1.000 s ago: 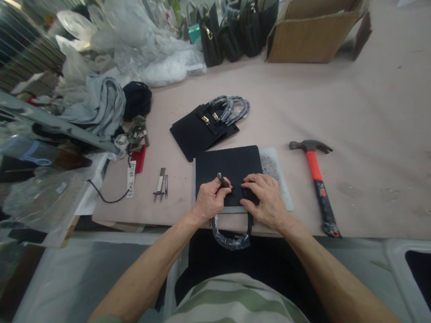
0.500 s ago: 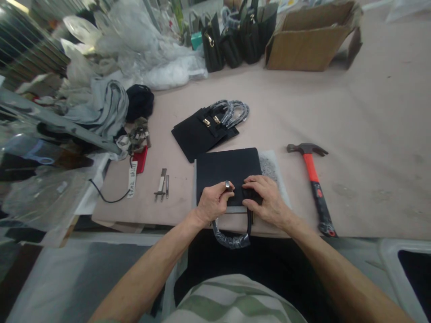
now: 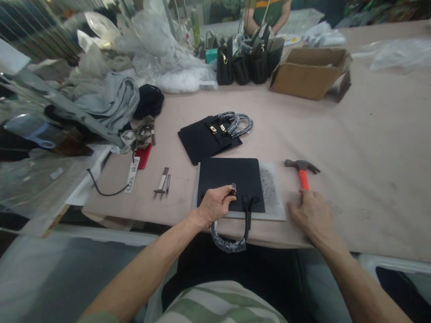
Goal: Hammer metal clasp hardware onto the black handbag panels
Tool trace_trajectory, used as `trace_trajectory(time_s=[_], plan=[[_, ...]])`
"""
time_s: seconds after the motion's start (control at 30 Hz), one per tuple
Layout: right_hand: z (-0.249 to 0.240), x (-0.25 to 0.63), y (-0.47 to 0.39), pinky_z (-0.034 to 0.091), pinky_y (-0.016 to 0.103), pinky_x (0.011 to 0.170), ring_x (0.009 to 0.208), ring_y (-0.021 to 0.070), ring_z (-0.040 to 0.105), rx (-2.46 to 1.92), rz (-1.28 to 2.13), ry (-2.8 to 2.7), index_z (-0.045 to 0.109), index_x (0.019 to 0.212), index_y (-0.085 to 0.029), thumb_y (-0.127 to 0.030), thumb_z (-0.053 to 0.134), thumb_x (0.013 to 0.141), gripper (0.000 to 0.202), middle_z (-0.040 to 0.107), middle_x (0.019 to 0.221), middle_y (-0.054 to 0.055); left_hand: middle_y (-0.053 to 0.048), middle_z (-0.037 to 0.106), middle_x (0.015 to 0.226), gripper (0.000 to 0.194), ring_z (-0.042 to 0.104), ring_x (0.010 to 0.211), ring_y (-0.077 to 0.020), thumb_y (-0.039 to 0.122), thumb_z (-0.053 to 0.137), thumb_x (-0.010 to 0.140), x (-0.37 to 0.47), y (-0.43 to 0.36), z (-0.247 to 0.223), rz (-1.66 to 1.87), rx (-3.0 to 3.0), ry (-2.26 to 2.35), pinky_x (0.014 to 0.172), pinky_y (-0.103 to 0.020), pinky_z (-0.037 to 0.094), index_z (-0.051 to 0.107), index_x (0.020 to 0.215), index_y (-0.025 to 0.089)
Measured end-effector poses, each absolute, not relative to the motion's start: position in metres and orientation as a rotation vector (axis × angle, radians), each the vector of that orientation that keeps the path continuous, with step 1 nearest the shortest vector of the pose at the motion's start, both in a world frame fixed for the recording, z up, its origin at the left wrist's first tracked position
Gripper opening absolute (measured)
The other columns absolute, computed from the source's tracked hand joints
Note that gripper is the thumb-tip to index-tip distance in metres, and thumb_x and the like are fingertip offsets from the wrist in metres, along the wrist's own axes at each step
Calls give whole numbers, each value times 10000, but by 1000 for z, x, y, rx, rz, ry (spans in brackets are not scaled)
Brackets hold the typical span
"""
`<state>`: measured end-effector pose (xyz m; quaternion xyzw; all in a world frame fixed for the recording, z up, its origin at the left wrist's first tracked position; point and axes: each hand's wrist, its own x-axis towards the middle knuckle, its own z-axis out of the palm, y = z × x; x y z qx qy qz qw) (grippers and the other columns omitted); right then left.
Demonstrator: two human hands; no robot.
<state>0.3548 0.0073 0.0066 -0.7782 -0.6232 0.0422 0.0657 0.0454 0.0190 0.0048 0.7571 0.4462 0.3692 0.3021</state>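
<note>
A flat black bag panel (image 3: 229,172) lies on a pale, speckled slab (image 3: 269,190) in front of me. Over its lower part, my left hand (image 3: 215,202) is closed around a short metal punch (image 3: 233,188), whose top end sticks up past the fingers. A bag handle (image 3: 229,244) in clear plastic wrap loops toward me from the panel and hangs over the table edge. To the right, my right hand (image 3: 314,215) is closed over the handle of a claw hammer (image 3: 303,175). The hammer's head and orange neck show; its dark grip is hidden under the hand.
More black panels (image 3: 205,139) with wrapped handles and gold clasps lie behind. Metal tools (image 3: 161,184) rest at left. Farther back stand black bags (image 3: 259,60), a cardboard box (image 3: 310,74) and plastic wrapping (image 3: 182,74). A person (image 3: 269,15) is across the table.
My right hand has left the bag panel and moved right onto the hammer's handle. The left hand keeps the punch at the panel. The view has tilted up, bringing a person into sight.
</note>
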Motion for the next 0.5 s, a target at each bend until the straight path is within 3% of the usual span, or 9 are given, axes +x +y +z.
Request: trace_trajectory(time_s=[0.1,0.17,0.23,0.33,0.43,0.5], plan=[[13,358,12,498,457,761,931,348,629,-2356,229,-1638,646,1039,-146,-352,634,779,332,631,980,193,-38,738,877,81,726,799,-185,176,572,914,45,19,3,981,2044,1171,770,-280,564,639,942,213],[22,362,18,481,394,615,749,293,612,-2325,473,-1393,598,795,-216,-286,665,726,120,587,736,103,-46,735,880,80,725,802,-192,174,569,914,45,19,2,1000,2065,1158,768,-286,564,633,948,208],[36,365,25,419,322,459,544,199,499,-2239,724,-1269,510,655,-269,-296,617,753,148,490,565,3,-48,730,869,86,720,791,-193,169,566,910,46,20,0,1015,2086,1154,761,-289,563,631,953,205],[63,358,27,393,279,371,442,126,371,-2058,998,-1300,479,621,-265,-346,523,812,212,475,533,-37,-44,728,859,98,714,779,-188,159,566,904,47,19,-1,1017,2100,1168,753,-286,563,633,954,209],[95,337,16,370,251,363,427,112,384,-1859,1213,-1198,464,682,-253,-371,599,794,211,497,585,-24,-43,731,863,97,717,780,-187,159,573,899,47,19,0,1022,2100,1182,750,-284,564,632,954,211],[115,322,2,344,242,357,426,117,401,-1744,1194,-1146,512,809,-256,-490,621,835,260,501,610,-37,-39,727,853,95,717,777,-186,157,570,899,47,19,0,1030,2098,1171,748,-282,563,627,952,212]])
